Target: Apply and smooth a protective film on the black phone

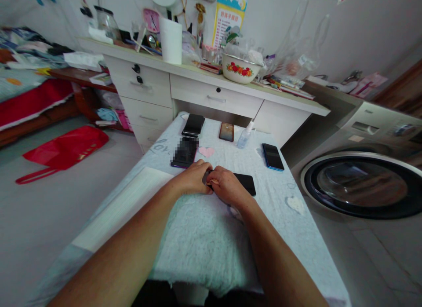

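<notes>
Starting left: the left hand point(197, 176), fingers bent, presses up against the right hand point(228, 186), bunched too; what they pinch, I can't tell! Rightward on the bench point(204, 241), part-hidden, lies the black phone point(246, 184): probably light, stiff, slick, breakable. Take its long edges!
</notes>
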Tool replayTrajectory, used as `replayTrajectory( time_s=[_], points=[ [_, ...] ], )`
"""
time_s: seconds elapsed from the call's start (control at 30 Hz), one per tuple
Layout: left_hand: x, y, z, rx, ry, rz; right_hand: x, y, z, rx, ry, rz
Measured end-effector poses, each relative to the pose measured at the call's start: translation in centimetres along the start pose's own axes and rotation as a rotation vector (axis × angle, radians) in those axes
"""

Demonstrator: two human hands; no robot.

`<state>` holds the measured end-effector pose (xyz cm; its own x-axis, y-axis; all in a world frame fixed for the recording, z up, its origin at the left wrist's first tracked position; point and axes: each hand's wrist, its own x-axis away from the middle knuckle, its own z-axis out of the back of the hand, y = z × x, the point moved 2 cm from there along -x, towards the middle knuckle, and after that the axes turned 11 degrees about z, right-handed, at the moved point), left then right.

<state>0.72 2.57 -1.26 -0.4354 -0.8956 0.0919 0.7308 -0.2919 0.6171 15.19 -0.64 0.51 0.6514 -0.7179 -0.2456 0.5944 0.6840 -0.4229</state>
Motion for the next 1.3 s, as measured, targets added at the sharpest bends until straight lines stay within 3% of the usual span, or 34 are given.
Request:
replayTrajectory(
  time_s=[1.3],
  points=[
    [-0.2, -0.3, -0.3, -0.045, 0.015, -0.035, 1.5, -1.1, -0.9, 0.027, 0.077, -0.054]
  ],
)
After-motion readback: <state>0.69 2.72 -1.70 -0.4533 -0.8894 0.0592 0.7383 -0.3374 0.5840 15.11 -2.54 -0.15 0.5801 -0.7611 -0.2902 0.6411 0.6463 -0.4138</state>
